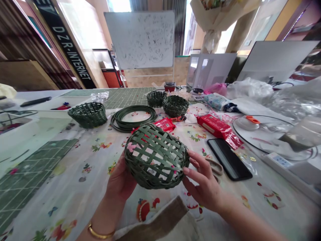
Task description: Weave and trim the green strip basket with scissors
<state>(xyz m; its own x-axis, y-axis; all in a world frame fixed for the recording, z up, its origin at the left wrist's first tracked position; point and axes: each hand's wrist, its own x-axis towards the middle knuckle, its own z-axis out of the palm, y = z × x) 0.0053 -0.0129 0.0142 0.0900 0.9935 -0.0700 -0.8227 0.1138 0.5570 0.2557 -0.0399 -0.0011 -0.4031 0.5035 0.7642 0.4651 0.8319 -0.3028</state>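
A dark green woven basket (160,150) is held up over the table, tipped so its open-lattice bottom faces me. A pink bit shows at its left edge. My left hand (121,179) cups the basket's left side, with most fingers hidden behind it. On the right, my right hand (202,182) grips the rim, thumb and fingers closed at the edge near a light strip end. Behind the basket lie a coil of green weaving strip (134,117) and a red packet (165,125).
Three more green baskets stand farther back: one at left (87,115), two at centre (175,105). To the right lie a phone (229,159), a red package (217,129) and a white power strip (283,164). A grey-brown cloth (160,224) lies near me.
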